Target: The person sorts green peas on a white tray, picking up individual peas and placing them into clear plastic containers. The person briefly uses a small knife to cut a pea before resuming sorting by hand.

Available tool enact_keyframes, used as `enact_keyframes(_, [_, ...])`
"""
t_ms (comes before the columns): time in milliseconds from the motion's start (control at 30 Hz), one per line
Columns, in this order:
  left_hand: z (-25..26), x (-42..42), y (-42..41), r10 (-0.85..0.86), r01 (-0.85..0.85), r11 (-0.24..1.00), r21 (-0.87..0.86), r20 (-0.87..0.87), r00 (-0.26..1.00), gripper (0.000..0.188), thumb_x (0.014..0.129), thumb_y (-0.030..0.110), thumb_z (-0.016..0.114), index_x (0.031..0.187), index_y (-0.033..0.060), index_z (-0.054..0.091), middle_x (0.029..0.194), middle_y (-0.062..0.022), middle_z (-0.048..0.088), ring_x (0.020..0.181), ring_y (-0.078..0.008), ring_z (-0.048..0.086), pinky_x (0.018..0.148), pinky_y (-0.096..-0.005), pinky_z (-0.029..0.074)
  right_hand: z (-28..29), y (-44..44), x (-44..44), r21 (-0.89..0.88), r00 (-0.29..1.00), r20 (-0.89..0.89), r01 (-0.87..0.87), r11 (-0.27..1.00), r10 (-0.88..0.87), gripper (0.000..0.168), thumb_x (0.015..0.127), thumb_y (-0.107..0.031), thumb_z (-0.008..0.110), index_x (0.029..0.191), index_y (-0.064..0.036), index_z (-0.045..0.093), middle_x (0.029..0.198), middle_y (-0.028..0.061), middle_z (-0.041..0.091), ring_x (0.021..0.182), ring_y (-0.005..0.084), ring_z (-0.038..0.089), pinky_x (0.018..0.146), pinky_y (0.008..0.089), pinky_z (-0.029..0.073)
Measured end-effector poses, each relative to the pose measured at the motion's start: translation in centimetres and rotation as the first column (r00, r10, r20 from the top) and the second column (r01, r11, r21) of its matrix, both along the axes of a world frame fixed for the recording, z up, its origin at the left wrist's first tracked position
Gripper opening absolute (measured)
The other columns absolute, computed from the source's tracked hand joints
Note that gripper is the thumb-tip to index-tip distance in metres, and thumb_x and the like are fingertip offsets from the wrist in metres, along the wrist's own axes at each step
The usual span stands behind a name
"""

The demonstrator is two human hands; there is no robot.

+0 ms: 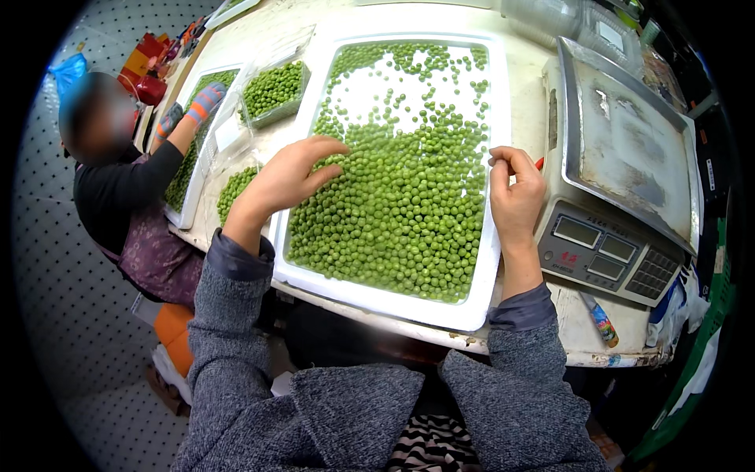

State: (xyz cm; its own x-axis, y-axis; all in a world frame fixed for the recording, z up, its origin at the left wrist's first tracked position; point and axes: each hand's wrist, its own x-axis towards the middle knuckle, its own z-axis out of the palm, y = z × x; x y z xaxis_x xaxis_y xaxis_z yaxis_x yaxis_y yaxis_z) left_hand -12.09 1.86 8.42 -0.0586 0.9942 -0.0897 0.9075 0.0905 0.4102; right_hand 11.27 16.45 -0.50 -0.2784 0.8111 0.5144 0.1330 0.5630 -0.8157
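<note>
Shelled green peas (401,218) fill a white foam tray (498,100) in front of me, dense at the near end and sparse toward the far end. My left hand (295,172) hovers at the tray's left side, thumb and fingers apart over the peas, with nothing visible between them. At the right rim is my right hand (516,186), its fingers curled in and the thumb against them. Whether it pinches something small is hidden. A small red tip (540,163) shows just behind its knuckles; the rest of that thing cannot be seen.
To the right stands a digital weighing scale (625,135), with a knife (600,318) near the table's front edge. Clear plastic boxes of peas (274,88) sit on the left. Beyond them a co-worker's gloved hand (206,101) reaches over another foam tray (187,206).
</note>
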Motion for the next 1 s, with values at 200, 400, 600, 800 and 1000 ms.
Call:
enact_keyframes(200, [-1.9, -1.2, 2.6, 0.104, -0.105, 0.994, -0.038, -0.024, 0.994, 0.023, 0.075, 0.016, 0.057, 0.092, 0.0002, 0.057, 0.089, -0.0153, 0.058, 0.082, -0.0266, 0.056, 0.073, -0.0336, 0.044, -0.1, 0.0, -0.1, -0.012, 1.0, -0.002, -0.003, 1.0, 0.003, 0.011, 0.072, 0.005, 0.048, 0.077, 0.003, 0.058, 0.069, 0.0101, 0.058, 0.055, 0.0142, 0.053, 0.049, 0.0234, 0.042])
enact_keyframes(400, [-4.2, -3.9, 6.1, 0.242, -0.242, 0.97, -0.032, -0.001, 0.97, 0.021, 0.074, 0.017, 0.057, 0.087, 0.0007, 0.06, 0.081, -0.0136, 0.06, 0.074, -0.0247, 0.057, 0.068, -0.0318, 0.045, 0.0, -0.2, -0.3, -0.069, 0.999, -0.04, -0.005, 0.998, 0.002, 0.009, 0.075, 0.001, 0.052, 0.082, 0.004, 0.057, 0.071, 0.0099, 0.058, 0.056, 0.0129, 0.054, 0.05, 0.0227, 0.042])
enact_keyframes(600, [-6.9, -4.0, 9.1, 0.217, -0.21, 0.973, 0.092, -0.081, 0.973, 0.018, 0.071, 0.013, 0.06, 0.084, 0.0008, 0.059, 0.076, -0.0097, 0.059, 0.068, -0.0185, 0.055, 0.063, -0.0286, 0.044, -0.3, -0.1, -0.2, -0.053, 1.0, -0.005, -0.008, 0.999, 0.008, 0.009, 0.076, -0.001, 0.053, 0.084, 0.004, 0.057, 0.071, 0.0102, 0.058, 0.056, 0.0126, 0.054, 0.051, 0.0226, 0.043])
enact_keyframes(800, [-6.8, -5.0, 10.8, 0.282, -0.281, 0.955, -0.094, -0.003, 0.96, 0.013, 0.069, 0.01, 0.06, 0.076, -0.0002, 0.06, 0.069, -0.0089, 0.06, 0.063, -0.0179, 0.056, 0.06, -0.0286, 0.044, -0.1, -0.2, -0.2, -0.062, 1.0, -0.007, -0.019, 0.998, 0.019, 0.009, 0.076, 0.0, 0.053, 0.083, 0.003, 0.057, 0.071, 0.0102, 0.058, 0.056, 0.0129, 0.054, 0.05, 0.0229, 0.043])
enact_keyframes(1000, [-6.7, -5.2, 10.5, 0.292, -0.281, 0.954, -0.103, 0.117, 0.949, 0.01, 0.068, 0.009, 0.059, 0.073, 0.0006, 0.059, 0.066, -0.0049, 0.058, 0.059, -0.0123, 0.052, 0.057, -0.0248, 0.042, -0.2, -0.2, -0.3, -0.047, 1.0, 0.008, -0.017, 0.999, 0.018, 0.009, 0.075, 0.0, 0.053, 0.082, 0.003, 0.057, 0.07, 0.0099, 0.058, 0.055, 0.0129, 0.054, 0.049, 0.023, 0.043])
